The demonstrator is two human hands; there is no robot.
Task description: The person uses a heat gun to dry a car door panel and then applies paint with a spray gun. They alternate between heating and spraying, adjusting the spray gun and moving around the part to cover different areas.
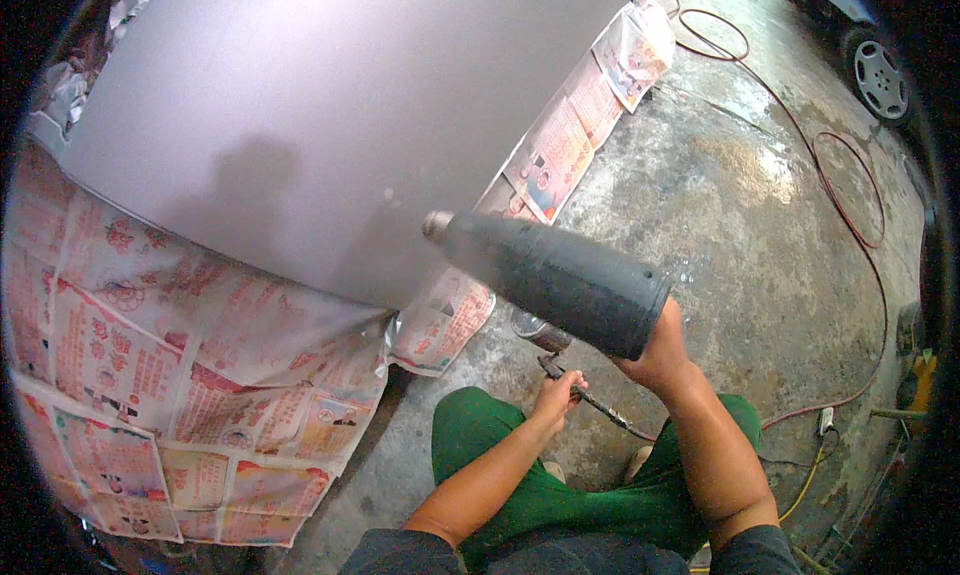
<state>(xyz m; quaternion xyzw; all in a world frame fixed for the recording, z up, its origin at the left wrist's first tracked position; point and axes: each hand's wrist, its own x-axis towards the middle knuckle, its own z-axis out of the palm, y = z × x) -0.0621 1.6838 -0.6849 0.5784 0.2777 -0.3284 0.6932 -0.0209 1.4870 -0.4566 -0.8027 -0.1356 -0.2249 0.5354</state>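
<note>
My right hand (660,347) grips the rear end of a dark grey, bottle-shaped tool (570,280). I cannot make out its exact kind. Its narrow metal tip is over the near corner of a smooth grey car panel (330,105), and pale haze blurs the area round the tip. Below the tool, my left hand (558,400) is closed round a dark hose (605,410) near its fitting. A metallic, can-like part (540,330) shows just above that hand, partly hidden by the tool. My fingers on the tool are mostly hidden.
Printed paper sheets (250,405) cover the area along the panel's near and right edges. A reddish hose (815,155) loops across the stained concrete floor (700,195). A car wheel (880,80) stands at the far right. A yellow cable (805,485) lies at the lower right.
</note>
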